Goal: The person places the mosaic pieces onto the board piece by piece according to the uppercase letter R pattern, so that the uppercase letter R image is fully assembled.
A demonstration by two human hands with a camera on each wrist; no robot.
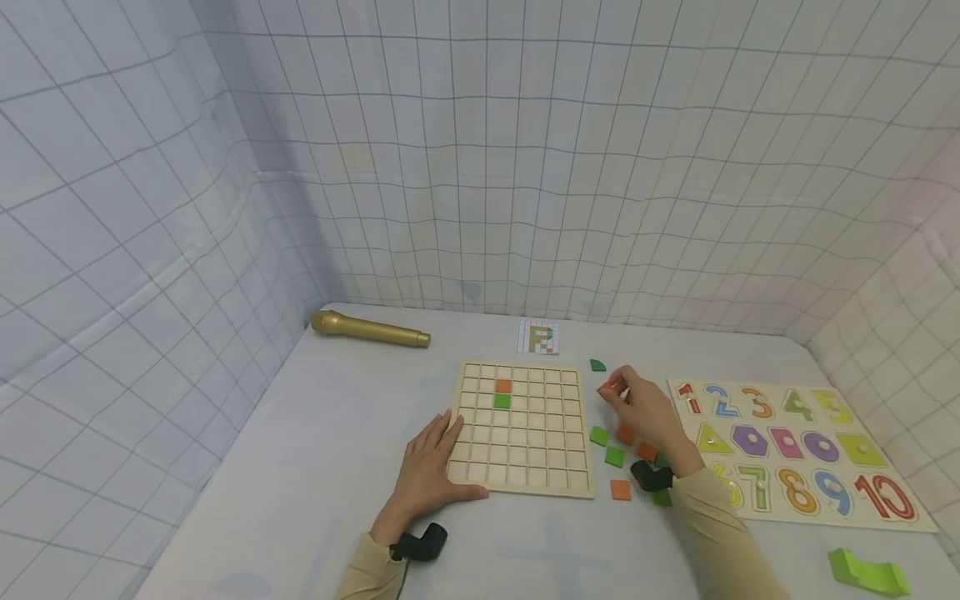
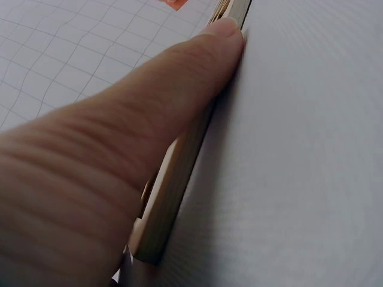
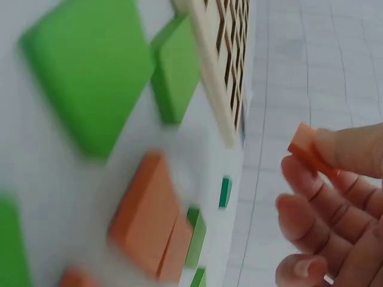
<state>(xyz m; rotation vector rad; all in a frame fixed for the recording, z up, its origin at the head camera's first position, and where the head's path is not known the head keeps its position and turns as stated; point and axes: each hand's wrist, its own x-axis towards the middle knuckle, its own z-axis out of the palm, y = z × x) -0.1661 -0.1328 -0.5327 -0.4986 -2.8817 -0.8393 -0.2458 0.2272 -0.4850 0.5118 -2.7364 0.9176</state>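
A wooden grid board (image 1: pixel 521 427) lies flat on the table, with one orange tile (image 1: pixel 503 386) and one green tile (image 1: pixel 502 401) set in its cells. My left hand (image 1: pixel 433 463) rests flat on the board's near left corner, fingers straight; the left wrist view shows a finger (image 2: pixel 179 78) lying along the board's edge (image 2: pixel 173 191). My right hand (image 1: pixel 643 407) hovers right of the board and pinches a small orange tile (image 1: pixel 606 388) (image 3: pixel 308 146) at its fingertips. Loose green tiles (image 3: pixel 96 66) and orange tiles (image 3: pixel 146 218) lie on the table beneath that hand.
A gold microphone (image 1: pixel 369 329) lies at the back left. A small pattern card (image 1: pixel 537 337) sits behind the board. A number and shape puzzle (image 1: pixel 795 450) occupies the right side. A green curved block (image 1: pixel 868 572) lies at the near right. Gridded cloth walls enclose the table.
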